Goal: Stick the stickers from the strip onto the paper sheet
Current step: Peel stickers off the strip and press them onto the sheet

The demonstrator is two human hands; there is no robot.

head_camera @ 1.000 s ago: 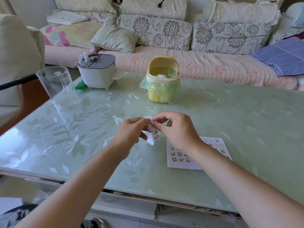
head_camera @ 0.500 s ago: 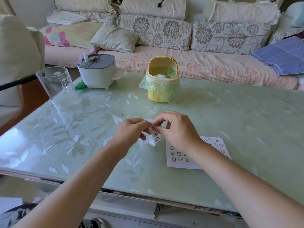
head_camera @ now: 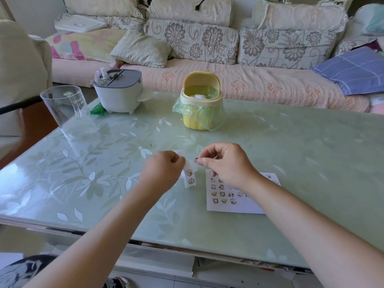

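Dark sticker (head_camera: 196,160) pinched between thumb and forefinger of the right hand (head_camera: 226,165), just beside the top of the strip (head_camera: 190,178). The strip hangs with its long axis near vertical from the gripping left hand (head_camera: 164,171). Paper sheet (head_camera: 239,207), partly filled with rows, lies flat on the table (head_camera: 291,163), below and right of the sticker; the right hand is nearer.

Bright, soft daylight. Glare streaks on the glossy bench (head_camera: 16,196) at the near left. Shadows weak. Wide-angle bending at frame edges. Centre sharp; sofa (head_camera: 259,88) slightly soft.
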